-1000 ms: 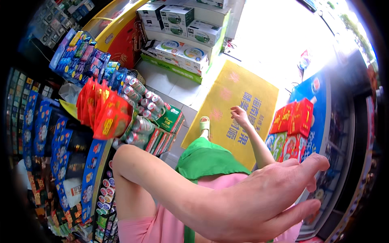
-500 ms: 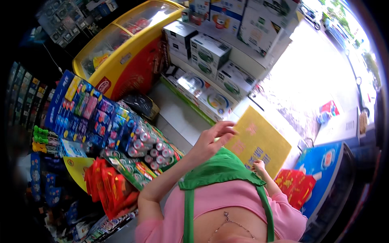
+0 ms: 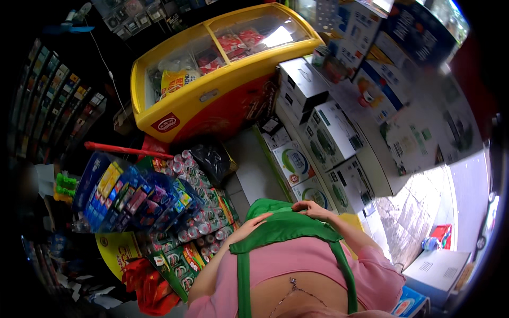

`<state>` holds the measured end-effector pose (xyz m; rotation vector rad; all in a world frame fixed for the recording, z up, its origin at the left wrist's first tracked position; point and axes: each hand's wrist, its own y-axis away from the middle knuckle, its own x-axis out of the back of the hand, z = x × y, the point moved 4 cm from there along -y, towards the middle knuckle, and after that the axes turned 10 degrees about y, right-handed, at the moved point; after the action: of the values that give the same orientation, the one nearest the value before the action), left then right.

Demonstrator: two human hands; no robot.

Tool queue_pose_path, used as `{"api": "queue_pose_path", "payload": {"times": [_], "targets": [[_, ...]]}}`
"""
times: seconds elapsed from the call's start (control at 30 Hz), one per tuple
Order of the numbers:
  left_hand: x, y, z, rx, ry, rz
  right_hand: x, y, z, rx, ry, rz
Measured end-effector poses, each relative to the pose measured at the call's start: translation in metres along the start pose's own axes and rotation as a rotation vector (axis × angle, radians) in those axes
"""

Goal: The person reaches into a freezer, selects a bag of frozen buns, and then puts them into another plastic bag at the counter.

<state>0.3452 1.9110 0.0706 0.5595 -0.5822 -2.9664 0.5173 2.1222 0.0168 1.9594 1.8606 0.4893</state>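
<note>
in the head view, the person's left hand (image 3: pixel 251 224) and right hand (image 3: pixel 313 210) are well apart from each other, both against the front of the bright green cloth apron (image 3: pixel 286 231) worn over a pink short-sleeved top (image 3: pixel 289 257). the left fingers lie along the cloth and the right fingers are slightly bent over its far edge; whether either hand pinches the fabric cannot be told.

to the left, a blue cardboard display rack of small colourful packs (image 3: pixel 135 199) stands in front of part of the shrink-wrapped packs of drink cans (image 3: pixel 204 225). near the rack are a flat yellow card (image 3: pixel 117 255) and a bunch of crumpled red plastic bags (image 3: pixel 151 289). ahead, a black plastic bag (image 3: pixel 211 161) lies between the cans and a yellow-and-red chest freezer with a glass top (image 3: pixel 185 119). white cardboard boxes with green pictures (image 3: pixel 326 139) line the right, and the apron hides the floor just below the hands.

half a second earlier the left hand was raised with curled fingers and the right was beside the apron; now both rest on it. the view has swung left, showing the whole freezer top.
</note>
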Motion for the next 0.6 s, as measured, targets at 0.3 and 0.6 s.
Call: {"api": "queue_pose_path", "payload": {"times": [0.3, 0.6], "targets": [[0.175, -0.079, 0.077, -0.077, 0.332, 0.463, 0.131, -0.129, -0.126, -0.053, 0.155, -0.359], [0.35, -0.176, 0.263, -0.281, -0.16, 0.758, 0.269, -0.323, -0.242, 0.26, 0.298, 0.478]]}}
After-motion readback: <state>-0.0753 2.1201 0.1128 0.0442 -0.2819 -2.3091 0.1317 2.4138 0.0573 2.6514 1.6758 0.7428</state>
